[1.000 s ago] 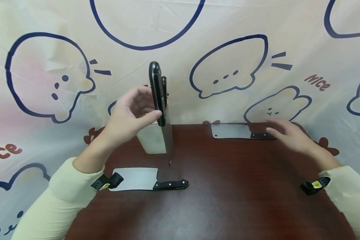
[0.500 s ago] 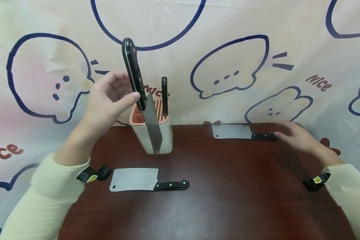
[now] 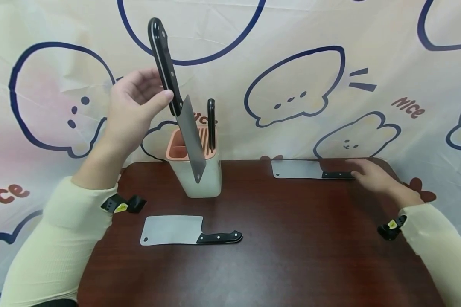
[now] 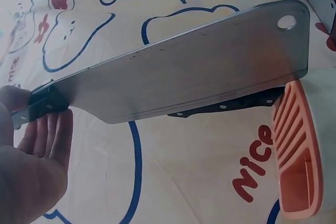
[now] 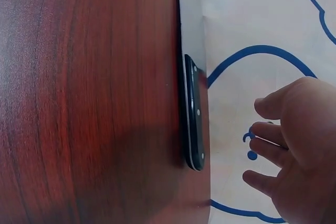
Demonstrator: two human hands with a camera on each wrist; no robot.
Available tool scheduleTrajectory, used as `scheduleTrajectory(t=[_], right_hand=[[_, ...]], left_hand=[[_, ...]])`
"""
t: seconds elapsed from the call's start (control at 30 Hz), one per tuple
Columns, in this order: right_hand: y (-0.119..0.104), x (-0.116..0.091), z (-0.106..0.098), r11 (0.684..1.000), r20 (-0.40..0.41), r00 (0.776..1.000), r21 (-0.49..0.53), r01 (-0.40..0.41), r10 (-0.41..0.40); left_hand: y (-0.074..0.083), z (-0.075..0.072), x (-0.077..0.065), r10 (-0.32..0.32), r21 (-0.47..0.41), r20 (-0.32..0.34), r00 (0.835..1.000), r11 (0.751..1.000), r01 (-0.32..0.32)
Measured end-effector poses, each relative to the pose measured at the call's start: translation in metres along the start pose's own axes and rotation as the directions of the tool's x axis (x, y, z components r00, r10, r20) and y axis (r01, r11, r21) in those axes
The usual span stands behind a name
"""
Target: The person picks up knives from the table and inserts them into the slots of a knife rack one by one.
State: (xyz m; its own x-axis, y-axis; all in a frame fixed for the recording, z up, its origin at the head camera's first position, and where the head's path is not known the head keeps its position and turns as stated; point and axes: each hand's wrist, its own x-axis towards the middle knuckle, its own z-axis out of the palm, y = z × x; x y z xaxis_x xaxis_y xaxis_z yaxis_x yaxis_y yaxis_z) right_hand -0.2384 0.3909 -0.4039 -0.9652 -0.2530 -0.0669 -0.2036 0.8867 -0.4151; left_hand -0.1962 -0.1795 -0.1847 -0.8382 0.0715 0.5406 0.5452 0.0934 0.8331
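My left hand (image 3: 132, 104) grips a cleaver by its black handle (image 3: 163, 64), thumb on the near side. Its blade (image 3: 191, 140) points down at a slant, in front of the knife block (image 3: 194, 183). In the left wrist view the whole blade (image 4: 199, 61) shows, with a hole near the end. Over the table's back right, my right hand (image 3: 374, 179) hovers with loosely bent fingers by the handle of a second cleaver (image 3: 297, 169). The right wrist view has a gap between the fingers and that black handle (image 5: 194, 114).
Another cleaver (image 3: 173, 230) lies flat at the front left, its handle to the right. A black-handled knife (image 3: 211, 123) stands in the slotted side of the block. The brown table (image 3: 292, 247) meets a printed cloth (image 3: 292, 25) at the back.
My left hand has lifted the cleaver up and to the left, from in front of the block's right side. My right hand has shifted only slightly near the far cleaver's handle.
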Motion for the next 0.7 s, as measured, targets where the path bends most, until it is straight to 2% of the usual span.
scheduleTrajectory(t=[0.17, 0.33, 0.5, 0.7], right_hand=[[-0.002, 0.006, 0.007, 0.999, 0.019, 1.0, -0.035, 0.02, -0.019], [-0.001, 0.011, 0.019, 0.998, 0.026, 1.0, -0.066, 0.015, -0.013], [0.001, 0.016, 0.029, 0.998, 0.012, 1.0, -0.068, 0.002, -0.001], [0.007, 0.018, 0.04, 0.993, 0.009, 0.998, -0.102, -0.059, 0.06]], left_hand=[[0.004, 0.001, 0.009, 0.012, -0.041, -0.028, 1.0, 0.999, -0.013], [0.006, 0.003, 0.017, 0.006, -0.026, -0.052, 0.999, 1.0, -0.007], [0.001, 0.004, 0.025, 0.001, -0.036, -0.07, 0.998, 0.999, -0.003], [-0.008, 0.003, 0.032, -0.013, -0.051, -0.089, 0.996, 0.999, 0.009]])
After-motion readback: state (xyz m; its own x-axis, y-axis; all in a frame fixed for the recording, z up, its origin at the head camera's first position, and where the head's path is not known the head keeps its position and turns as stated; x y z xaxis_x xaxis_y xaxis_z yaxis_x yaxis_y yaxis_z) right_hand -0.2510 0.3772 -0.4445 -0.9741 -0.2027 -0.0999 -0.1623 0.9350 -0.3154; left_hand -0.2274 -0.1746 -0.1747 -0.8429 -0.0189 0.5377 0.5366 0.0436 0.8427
